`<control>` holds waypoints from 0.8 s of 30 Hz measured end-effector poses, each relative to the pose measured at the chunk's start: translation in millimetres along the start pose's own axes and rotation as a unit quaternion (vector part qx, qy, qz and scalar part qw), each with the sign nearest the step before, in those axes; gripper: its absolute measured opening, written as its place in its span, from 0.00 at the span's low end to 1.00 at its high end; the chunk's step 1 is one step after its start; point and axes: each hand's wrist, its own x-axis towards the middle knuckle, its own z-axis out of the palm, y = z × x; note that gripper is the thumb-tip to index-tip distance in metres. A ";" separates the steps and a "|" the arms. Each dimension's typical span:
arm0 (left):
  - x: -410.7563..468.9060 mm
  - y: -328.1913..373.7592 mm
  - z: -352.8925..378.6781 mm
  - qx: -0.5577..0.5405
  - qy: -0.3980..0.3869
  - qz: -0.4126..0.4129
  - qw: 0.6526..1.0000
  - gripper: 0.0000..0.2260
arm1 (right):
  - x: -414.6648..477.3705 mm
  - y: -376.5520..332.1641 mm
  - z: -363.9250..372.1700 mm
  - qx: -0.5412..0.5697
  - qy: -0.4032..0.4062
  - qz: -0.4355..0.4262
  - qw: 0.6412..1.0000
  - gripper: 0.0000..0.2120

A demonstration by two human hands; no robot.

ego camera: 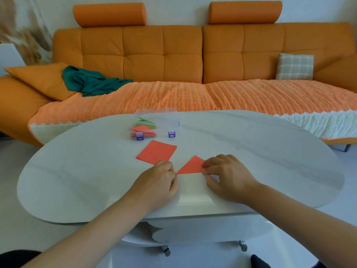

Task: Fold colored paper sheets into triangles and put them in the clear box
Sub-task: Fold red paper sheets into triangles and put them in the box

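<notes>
Red triangle [190,166] at 6 o'clock on the bench [251,151], our left hand [160,180] and right hand [229,175] pinching its corners; folded triangles [144,129] already in the clear box [170,118] at 12 o'clock; flat sheets [156,154] yet to fold.

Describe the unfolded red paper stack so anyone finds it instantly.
On the white oval table before the orange sofa, look between the clear plastic box and the person's left hand. The flat red square paper stack lies there; unlike the red paper triangle beside it, it is four-cornered and unfolded.
</notes>
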 end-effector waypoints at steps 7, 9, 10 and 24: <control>-3.4 -3.1 -4.2 0.002 0.090 -0.023 0.996 0.16 | 6.2 -4.2 4.4 0.013 -0.016 0.022 1.000 0.13; -0.6 -2.4 -5.6 -0.009 0.098 0.008 0.995 0.13 | 9.6 -8.4 8.8 0.022 -0.020 0.022 0.999 0.15; 1.5 0.0 -6.6 -0.011 0.086 0.034 0.996 0.14 | 11.6 -11.2 11.0 0.026 -0.020 0.019 0.999 0.16; 12.5 8.5 6.5 -0.007 -0.060 0.031 0.998 0.22 | 13.1 -14.5 5.2 -0.021 -0.056 0.020 0.998 0.21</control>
